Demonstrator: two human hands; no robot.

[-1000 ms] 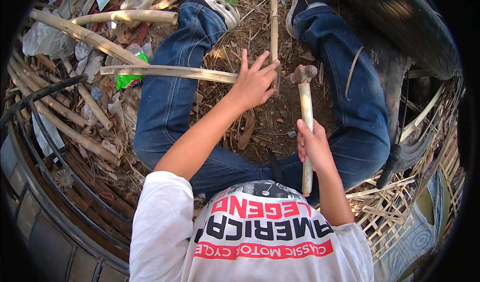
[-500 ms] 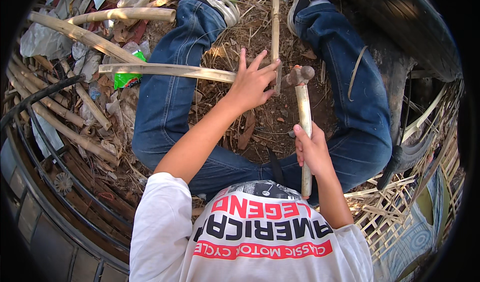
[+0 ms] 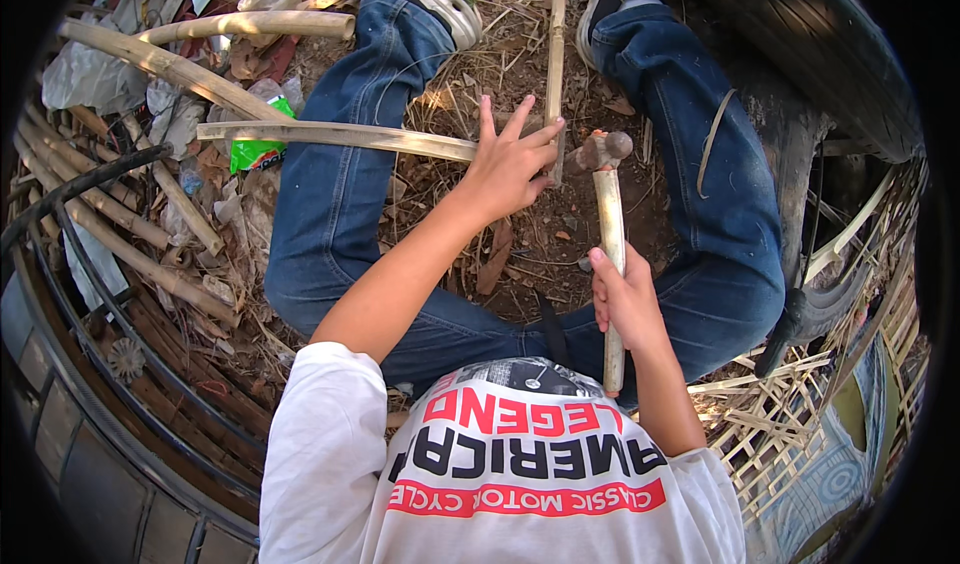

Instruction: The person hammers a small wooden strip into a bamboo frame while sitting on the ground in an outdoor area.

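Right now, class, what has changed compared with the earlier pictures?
The far part of the lengthwise bamboo strip has swung slightly right, and the left end of the crosswise strip slightly forward. The right hand still grips the hammer; the left hand stays at both strips.

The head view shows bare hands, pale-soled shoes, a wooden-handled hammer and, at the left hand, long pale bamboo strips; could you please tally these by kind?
Bare hands: 2
Pale-soled shoes: 2
Wooden-handled hammer: 1
Long pale bamboo strips: 2
Total: 7
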